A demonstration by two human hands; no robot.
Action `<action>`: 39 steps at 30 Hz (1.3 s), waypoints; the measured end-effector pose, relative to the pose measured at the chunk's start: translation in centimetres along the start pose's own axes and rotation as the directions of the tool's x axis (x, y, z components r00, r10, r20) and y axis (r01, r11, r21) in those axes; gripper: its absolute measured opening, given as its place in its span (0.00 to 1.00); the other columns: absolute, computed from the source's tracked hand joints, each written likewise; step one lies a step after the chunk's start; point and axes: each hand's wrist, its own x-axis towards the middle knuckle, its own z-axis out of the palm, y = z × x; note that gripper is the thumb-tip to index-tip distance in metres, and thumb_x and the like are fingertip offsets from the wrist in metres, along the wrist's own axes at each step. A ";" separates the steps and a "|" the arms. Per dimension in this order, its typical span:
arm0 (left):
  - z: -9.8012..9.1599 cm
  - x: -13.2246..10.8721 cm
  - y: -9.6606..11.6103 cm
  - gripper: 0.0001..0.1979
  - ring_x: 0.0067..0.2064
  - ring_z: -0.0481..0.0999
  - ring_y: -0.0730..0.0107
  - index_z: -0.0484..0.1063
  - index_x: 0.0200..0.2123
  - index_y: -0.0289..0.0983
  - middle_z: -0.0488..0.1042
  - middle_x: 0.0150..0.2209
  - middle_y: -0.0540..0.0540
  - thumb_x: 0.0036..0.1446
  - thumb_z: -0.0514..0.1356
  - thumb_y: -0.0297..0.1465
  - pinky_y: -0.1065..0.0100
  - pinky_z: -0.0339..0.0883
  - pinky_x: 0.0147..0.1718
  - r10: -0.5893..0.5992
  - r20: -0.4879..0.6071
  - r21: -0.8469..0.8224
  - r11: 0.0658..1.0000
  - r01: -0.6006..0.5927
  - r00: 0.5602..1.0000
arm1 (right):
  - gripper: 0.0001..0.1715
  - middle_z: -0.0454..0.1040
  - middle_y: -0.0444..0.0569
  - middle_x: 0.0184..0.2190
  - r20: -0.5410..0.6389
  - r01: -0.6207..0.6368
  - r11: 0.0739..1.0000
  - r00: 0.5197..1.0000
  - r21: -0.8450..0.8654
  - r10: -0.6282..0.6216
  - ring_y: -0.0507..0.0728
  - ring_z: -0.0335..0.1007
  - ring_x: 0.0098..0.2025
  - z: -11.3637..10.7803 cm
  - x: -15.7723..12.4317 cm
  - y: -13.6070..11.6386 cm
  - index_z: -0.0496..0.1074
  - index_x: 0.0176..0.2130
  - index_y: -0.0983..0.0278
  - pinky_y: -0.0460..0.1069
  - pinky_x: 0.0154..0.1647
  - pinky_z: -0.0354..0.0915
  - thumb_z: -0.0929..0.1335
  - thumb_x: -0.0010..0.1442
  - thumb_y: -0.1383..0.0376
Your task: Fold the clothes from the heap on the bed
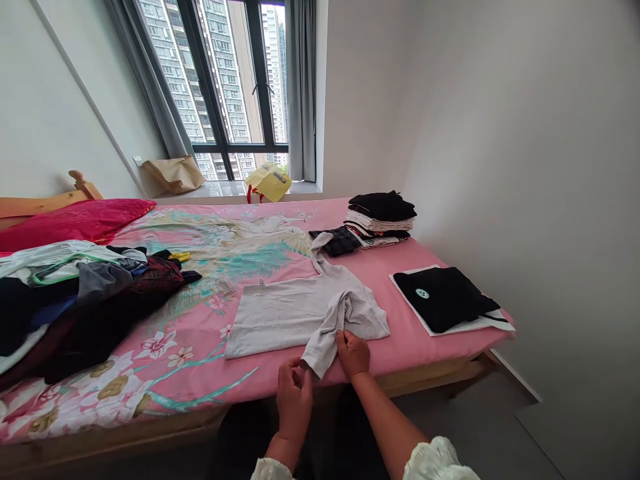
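A light grey long-sleeved shirt (285, 310) lies spread on the bed, its hem toward the left and its shoulders toward the right. The near sleeve (325, 340) bends toward me over the bed's front edge. At its cuff, my left hand (294, 393) has thumb and fingers pinched on the sleeve end. My right hand (353, 352) grips the same sleeve higher up, close to the shirt's body. Toward the back, the other sleeve (320, 247) stretches away from me, slightly curled at its end.
A loose heap of clothes (100, 287) covers the bed's left side. Folded clothes form a stack (381, 217) at the back right. A black folded garment (443, 299) lies on a white one at the right edge. A red pillow (80, 220) is near the headboard.
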 end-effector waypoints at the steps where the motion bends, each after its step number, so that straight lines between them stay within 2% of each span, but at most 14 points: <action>1: -0.1 0.5 0.2 0.16 0.39 0.72 0.61 0.69 0.43 0.37 0.72 0.38 0.44 0.49 0.59 0.34 0.60 0.67 0.40 0.044 0.017 0.061 0.997 -0.045 0.999 | 0.27 0.74 0.49 0.23 -0.003 0.001 1.000 1.000 0.001 -0.001 0.52 0.64 0.24 0.0 0.0 0.0 0.70 0.23 0.62 0.48 0.28 0.45 0.54 0.65 0.55; 4: -0.4 2.2 0.7 0.17 0.45 0.71 0.59 0.72 0.42 0.39 0.73 0.42 0.44 0.46 0.57 0.26 0.60 0.63 0.46 0.082 0.153 0.167 0.980 -0.107 0.985 | 0.27 0.74 0.49 0.22 -0.011 0.009 1.000 1.000 0.007 -0.009 0.52 0.63 0.24 -0.2 0.0 -0.2 0.69 0.23 0.62 0.48 0.28 0.45 0.55 0.65 0.56; 7: -0.8 3.7 0.8 0.15 0.42 0.73 0.61 0.74 0.42 0.41 0.77 0.38 0.46 0.53 0.53 0.28 0.63 0.64 0.41 -0.104 0.241 0.166 0.984 0.065 0.965 | 0.27 0.73 0.48 0.21 -0.015 0.029 0.999 0.999 0.027 -0.029 0.52 0.64 0.24 -0.3 0.0 -0.2 0.68 0.22 0.62 0.47 0.29 0.47 0.54 0.65 0.56; 9: -1.2 4.4 0.7 0.15 0.42 0.74 0.61 0.73 0.44 0.41 0.77 0.40 0.45 0.56 0.51 0.33 0.64 0.64 0.40 -0.204 0.221 0.116 0.976 0.182 0.954 | 0.28 0.73 0.48 0.21 -0.016 0.043 0.998 0.999 0.046 -0.042 0.52 0.64 0.25 -0.4 -0.1 -0.1 0.67 0.22 0.62 0.47 0.29 0.48 0.54 0.65 0.55; 13: -1.4 4.8 0.9 0.22 0.45 0.74 0.61 0.69 0.49 0.37 0.76 0.44 0.42 0.57 0.50 0.43 0.64 0.65 0.43 -0.262 0.184 0.025 0.965 0.262 0.948 | 0.28 0.72 0.48 0.21 -0.009 0.079 0.992 0.997 0.103 -0.078 0.52 0.64 0.26 -0.4 -0.3 0.4 0.67 0.22 0.63 0.46 0.31 0.50 0.54 0.65 0.56; 15: -1.1 4.5 1.0 0.31 0.40 0.75 0.59 0.64 0.55 0.36 0.76 0.40 0.42 0.50 0.57 0.46 0.63 0.65 0.40 -0.300 0.197 0.107 0.953 0.284 0.933 | 0.27 0.71 0.47 0.21 -0.002 0.106 0.985 0.994 0.137 -0.106 0.52 0.64 0.27 -0.5 -0.4 0.6 0.67 0.22 0.63 0.46 0.32 0.51 0.53 0.65 0.59; 17: -0.6 4.5 1.0 0.36 0.33 0.75 0.62 0.62 0.56 0.37 0.75 0.33 0.45 0.44 0.63 0.42 0.64 0.65 0.35 -0.315 0.201 0.155 0.945 0.287 0.928 | 0.24 0.72 0.47 0.22 0.004 0.130 0.978 0.991 0.166 -0.133 0.53 0.65 0.28 -0.6 -0.4 0.8 0.69 0.24 0.63 0.46 0.34 0.52 0.55 0.63 0.62; 21: 0.1 6.2 2.1 0.33 0.19 0.62 0.75 0.63 0.54 0.33 0.61 0.19 0.57 0.45 0.60 0.40 0.72 0.57 0.21 -0.262 0.221 -0.159 0.941 0.299 0.939 | 0.16 0.74 0.46 0.25 0.000 0.149 0.968 0.988 0.201 -0.152 0.53 0.67 0.30 -0.5 -0.4 0.9 0.74 0.30 0.62 0.46 0.35 0.54 0.58 0.56 0.67; 23: -0.2 8.5 3.7 0.33 0.18 0.58 0.78 0.64 0.53 0.31 0.55 0.17 0.60 0.45 0.60 0.41 0.74 0.54 0.19 -0.200 0.211 -0.301 0.918 0.258 0.957 | 0.16 0.75 0.46 0.27 -0.011 0.150 0.966 0.988 0.212 -0.151 0.54 0.68 0.31 -0.3 -0.4 0.9 0.75 0.32 0.62 0.47 0.37 0.55 0.59 0.55 0.68; 25: -0.9 11.5 5.7 0.30 0.19 0.58 0.78 0.66 0.51 0.31 0.55 0.18 0.59 0.45 0.60 0.40 0.75 0.56 0.19 -0.106 0.198 -0.331 0.928 0.168 0.974 | 0.15 0.75 0.46 0.28 -0.022 0.155 0.962 0.988 0.224 -0.154 0.54 0.68 0.32 -0.2 -0.4 0.9 0.75 0.33 0.61 0.47 0.38 0.56 0.59 0.55 0.67; 28: -2.1 16.2 8.7 0.26 0.21 0.62 0.77 0.68 0.50 0.32 0.63 0.21 0.55 0.46 0.57 0.35 0.74 0.59 0.21 0.052 0.255 -0.168 0.986 -0.009 0.966 | 0.13 0.75 0.45 0.28 -0.036 0.163 0.956 0.987 0.243 -0.159 0.53 0.68 0.31 0.0 -0.5 0.9 0.74 0.33 0.62 0.48 0.38 0.56 0.60 0.56 0.66; 32: -3.0 20.8 11.5 0.23 0.25 0.66 0.75 0.73 0.46 0.36 0.70 0.26 0.51 0.44 0.54 0.30 0.72 0.60 0.24 0.146 0.327 0.036 0.985 -0.167 0.933 | 0.11 0.74 0.45 0.30 -0.087 0.217 0.943 0.976 0.252 -0.202 0.55 0.67 0.34 -0.2 -0.7 0.6 0.72 0.34 0.62 0.50 0.40 0.55 0.61 0.57 0.67; 36: -2.8 22.8 14.0 0.20 0.27 0.67 0.73 0.77 0.42 0.41 0.74 0.28 0.51 0.45 0.54 0.28 0.71 0.62 0.29 0.215 0.375 0.099 0.958 -0.269 0.902 | 0.09 0.73 0.48 0.33 -0.110 0.419 0.876 0.908 0.239 -0.404 0.57 0.66 0.39 -0.6 0.0 0.0 0.71 0.35 0.62 0.52 0.43 0.57 0.61 0.57 0.69; 39: -2.1 23.6 16.4 0.17 0.34 0.71 0.70 0.78 0.37 0.42 0.76 0.34 0.50 0.47 0.53 0.27 0.69 0.64 0.37 0.346 0.421 0.145 0.887 -0.439 0.838 | 0.13 0.73 0.51 0.38 -0.067 0.560 0.786 0.823 0.263 -0.564 0.57 0.66 0.44 -0.9 1.4 0.0 0.70 0.40 0.64 0.53 0.47 0.61 0.60 0.57 0.71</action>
